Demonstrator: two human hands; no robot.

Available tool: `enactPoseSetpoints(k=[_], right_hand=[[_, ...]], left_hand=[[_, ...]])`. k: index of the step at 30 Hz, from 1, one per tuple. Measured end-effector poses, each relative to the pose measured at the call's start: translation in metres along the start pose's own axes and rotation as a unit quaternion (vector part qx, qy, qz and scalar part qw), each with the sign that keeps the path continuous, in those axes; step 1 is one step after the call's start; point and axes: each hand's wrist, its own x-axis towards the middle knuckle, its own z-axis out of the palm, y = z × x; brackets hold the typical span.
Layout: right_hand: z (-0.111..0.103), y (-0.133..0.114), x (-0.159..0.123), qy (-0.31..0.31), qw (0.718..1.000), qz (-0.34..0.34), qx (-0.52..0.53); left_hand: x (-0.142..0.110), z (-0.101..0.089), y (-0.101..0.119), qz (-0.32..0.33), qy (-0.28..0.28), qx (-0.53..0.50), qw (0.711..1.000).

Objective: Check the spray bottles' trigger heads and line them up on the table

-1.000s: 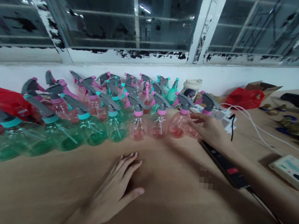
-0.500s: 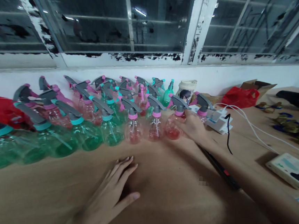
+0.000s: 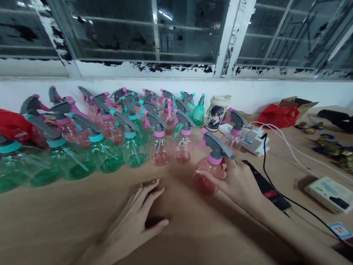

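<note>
A clear pink spray bottle (image 3: 205,176) with a grey and pink trigger head is in the grip of my right hand (image 3: 237,181), whose thumb lies across the front of it. My left hand (image 3: 138,215) rests on the wooden table (image 3: 185,240) with its fingers spread, holding nothing. Several more spray bottles stand in rows behind both hands. Among them are a green one (image 3: 135,151) with a turquoise collar and a pink one (image 3: 184,147). Another pink spray bottle (image 3: 234,135) stands just behind my right hand.
Along the back are a printed cup (image 3: 217,113), a red bag (image 3: 278,115) and a cardboard box (image 3: 299,104). White power strip (image 3: 254,143), cables, a black item (image 3: 270,190) and a white box (image 3: 333,193) lie to the right. More red plastic (image 3: 7,122) is at left.
My right hand has drawn the pink spray bottle out of the front row, toward me and slightly right. My left hand stays nearly in place, still spread.
</note>
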Motion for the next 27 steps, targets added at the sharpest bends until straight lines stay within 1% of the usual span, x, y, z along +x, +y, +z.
enactPoseSetpoints(k=[3,6,9,11,14,16,17,19,21,22,23,27], right_hand=[[-0.007,-0.023,-0.01,-0.001,0.999,-0.033,0.043],[-0.011,-0.049,-0.016,-0.034,0.996,-0.054,0.068],[-0.012,-0.073,-0.019,-0.068,0.99,-0.083,0.093],[-0.015,-0.084,-0.019,-0.087,0.984,-0.099,0.119],[-0.022,-0.091,-0.013,-0.136,0.969,-0.114,0.173],[-0.024,-0.092,-0.007,-0.165,0.953,-0.097,0.233],[-0.024,-0.091,-0.004,-0.177,0.941,-0.08,0.278],[-0.02,-0.091,0.001,-0.191,0.898,-0.058,0.391],[-0.013,-0.094,0.004,-0.189,0.853,-0.068,0.481],[-0.009,-0.096,0.004,-0.185,0.84,-0.076,0.504],[-0.006,-0.098,0.005,-0.177,0.834,-0.081,0.516],[0.005,-0.105,0.008,-0.156,0.832,-0.074,0.527]], left_hand=[[-0.003,0.001,0.006,-0.007,-0.007,-0.048,0.999],[-0.006,0.002,0.015,-0.018,-0.007,-0.097,0.995],[-0.009,0.001,0.021,-0.012,0.0,-0.143,0.99],[-0.01,-0.001,0.023,-0.012,0.008,-0.172,0.985],[-0.011,-0.005,0.026,-0.021,0.028,-0.196,0.98],[-0.01,-0.007,0.028,-0.013,0.036,-0.209,0.977],[-0.009,-0.008,0.03,-0.009,0.036,-0.213,0.976],[-0.008,-0.01,0.032,-0.008,0.037,-0.213,0.976],[-0.008,-0.01,0.033,-0.01,0.039,-0.209,0.977],[-0.008,-0.01,0.033,-0.009,0.039,-0.207,0.977],[-0.007,-0.009,0.033,-0.007,0.038,-0.207,0.978],[-0.006,-0.008,0.027,-0.01,0.029,-0.18,0.983]])
